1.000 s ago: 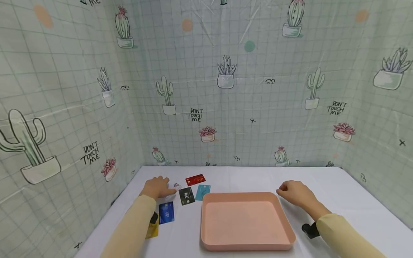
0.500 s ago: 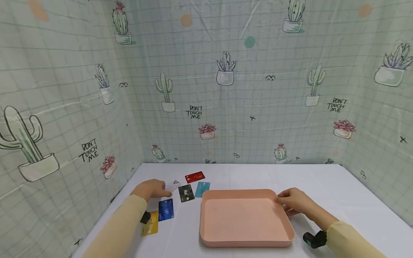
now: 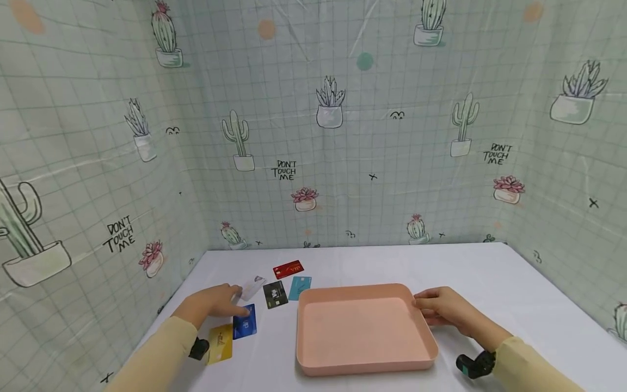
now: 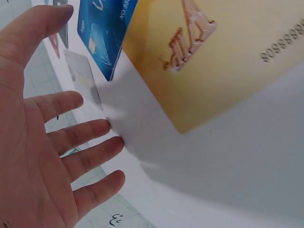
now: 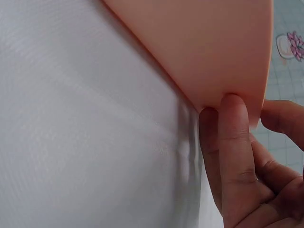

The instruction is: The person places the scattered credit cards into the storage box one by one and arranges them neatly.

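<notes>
My left hand [image 3: 215, 302] hovers with spread fingers over the left of the table, its thumb above a blue card [image 3: 244, 322]. In the left wrist view nothing lies in that palm. Close by are a yellow card [image 4: 223, 57] and a pale translucent card [image 3: 252, 288]. A black card [image 3: 275, 294], a light-blue card [image 3: 299, 287] and a red card [image 3: 288, 269] lie further right and back. With curled fingers my right hand [image 3: 448, 310] grips the right wall of a pink rectangular tray [image 3: 362, 366]; fingertips press its outer side near the rim [image 5: 264, 57].
The white table [image 3: 362, 264] is bounded by a cactus-print cloth [image 3: 343, 163] at the back and sides. A black wrist device [image 3: 475, 365] sits under the right wrist, another black wrist device [image 3: 198, 348] under the left.
My left hand has drawn back from the translucent card toward the blue and yellow cards, uncovering more of the translucent one. My right hand has taken hold of the tray's right edge.
</notes>
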`<state>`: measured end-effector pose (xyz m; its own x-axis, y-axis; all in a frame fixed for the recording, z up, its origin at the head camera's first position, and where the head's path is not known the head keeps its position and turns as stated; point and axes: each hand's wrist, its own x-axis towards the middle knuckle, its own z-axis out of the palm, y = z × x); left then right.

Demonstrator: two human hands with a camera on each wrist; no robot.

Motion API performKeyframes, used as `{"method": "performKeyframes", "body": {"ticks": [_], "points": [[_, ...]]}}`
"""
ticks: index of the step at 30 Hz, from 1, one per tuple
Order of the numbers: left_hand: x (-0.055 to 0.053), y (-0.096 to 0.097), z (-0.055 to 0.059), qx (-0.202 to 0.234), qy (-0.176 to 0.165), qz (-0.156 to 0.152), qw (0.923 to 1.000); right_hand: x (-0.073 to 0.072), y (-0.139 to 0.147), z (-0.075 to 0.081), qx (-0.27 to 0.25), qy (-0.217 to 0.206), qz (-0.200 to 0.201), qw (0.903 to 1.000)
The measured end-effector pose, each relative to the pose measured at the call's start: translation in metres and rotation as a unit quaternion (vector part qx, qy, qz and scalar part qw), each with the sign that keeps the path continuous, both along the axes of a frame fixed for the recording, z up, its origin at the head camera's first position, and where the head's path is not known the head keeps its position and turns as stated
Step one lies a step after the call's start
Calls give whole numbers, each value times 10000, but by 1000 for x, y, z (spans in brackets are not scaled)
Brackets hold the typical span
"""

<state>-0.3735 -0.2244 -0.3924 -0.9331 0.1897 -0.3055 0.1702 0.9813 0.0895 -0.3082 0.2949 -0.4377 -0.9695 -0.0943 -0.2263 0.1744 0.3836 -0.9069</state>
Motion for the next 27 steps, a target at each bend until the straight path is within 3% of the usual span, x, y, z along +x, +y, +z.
{"method": "performKeyframes", "body": {"ticks": [7,17,27], "points": [[4,-9,-2,14,1,-9,10000,-1,-1,-3,44,-51,-204,9998],[14,-15,-5,65,23,-171,9998,1,-1,-9,-317,-86,-234,9992],[27,-13,1,95,-162,-252,9995,1,1,-12,-533,-49,-37,9986]]}}
